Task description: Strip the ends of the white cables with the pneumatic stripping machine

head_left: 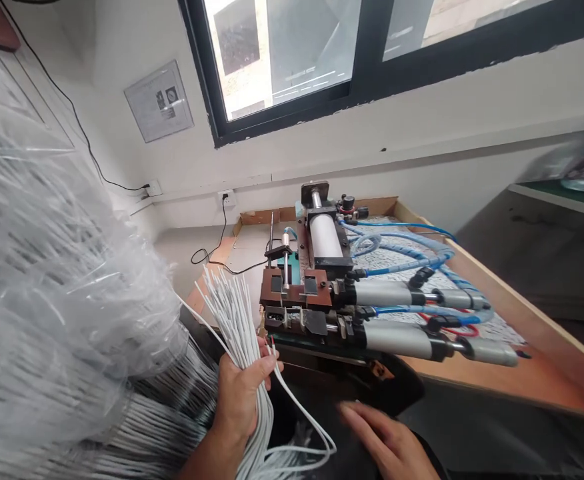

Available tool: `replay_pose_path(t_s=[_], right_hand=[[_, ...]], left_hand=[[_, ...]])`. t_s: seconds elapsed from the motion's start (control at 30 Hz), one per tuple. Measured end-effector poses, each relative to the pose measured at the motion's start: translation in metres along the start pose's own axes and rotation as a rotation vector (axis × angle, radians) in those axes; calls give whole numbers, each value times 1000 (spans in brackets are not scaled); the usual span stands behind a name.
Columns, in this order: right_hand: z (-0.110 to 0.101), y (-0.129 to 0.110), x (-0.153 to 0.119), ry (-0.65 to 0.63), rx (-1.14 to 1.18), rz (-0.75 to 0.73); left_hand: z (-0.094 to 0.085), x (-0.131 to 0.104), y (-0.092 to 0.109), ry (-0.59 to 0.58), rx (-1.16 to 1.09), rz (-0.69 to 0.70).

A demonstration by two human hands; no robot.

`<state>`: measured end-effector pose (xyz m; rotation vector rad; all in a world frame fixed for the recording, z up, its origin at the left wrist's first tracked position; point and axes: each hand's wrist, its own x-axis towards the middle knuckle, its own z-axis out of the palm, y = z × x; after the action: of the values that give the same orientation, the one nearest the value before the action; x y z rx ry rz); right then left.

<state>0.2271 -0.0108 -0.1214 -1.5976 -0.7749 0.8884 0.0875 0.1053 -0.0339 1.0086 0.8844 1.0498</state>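
Note:
My left hand [245, 387] is closed around a thick bundle of white cables [235, 317], whose cut ends fan out upward. One cable bends away from the bundle and loops back up, its reddish tip by my left thumb. To the right, lower in the view, my right hand [385, 437] is slightly blurred, with fingers stretched out and nothing seen in them. Just beyond my left hand stands a pneumatic machine [297, 287] with brown blocks and dark clamping jaws. The lower ends of the bundle run out of view.
Clear plastic sheeting [72, 280] covers a large heap of cables [157, 407] on the left. Silver air cylinders [397, 340] and blue hoses [402, 263] extend to the right over the wooden-edged bench [537, 387]. A power cord [209, 257] lies behind the machine. A green-topped shelf [567, 197] is at far right.

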Motion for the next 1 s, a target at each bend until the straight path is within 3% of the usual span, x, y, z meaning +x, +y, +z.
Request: replay_pose_path(t_s=[0.13,0.33,0.43,0.5,0.63,0.83,1.0], right_hand=[[27,-54,20,-332,95,-199],[45,-66,30,-423,245,-207],[45,-65,34,-349,283,-183],[47,-67,38,-216,340,-125],[53,-70,48,-58,608,141],[61,-77,60,-71,913,298],[62,-82,67,-155,1009,332]], left_hand=[[4,5,2,21,48,-32],[-3,17,-1,44,99,24],[-3,23,-1,50,85,19],[-2,25,1,72,88,19],[1,28,6,106,115,20],[4,32,7,225,143,69],[2,36,6,237,179,100]])
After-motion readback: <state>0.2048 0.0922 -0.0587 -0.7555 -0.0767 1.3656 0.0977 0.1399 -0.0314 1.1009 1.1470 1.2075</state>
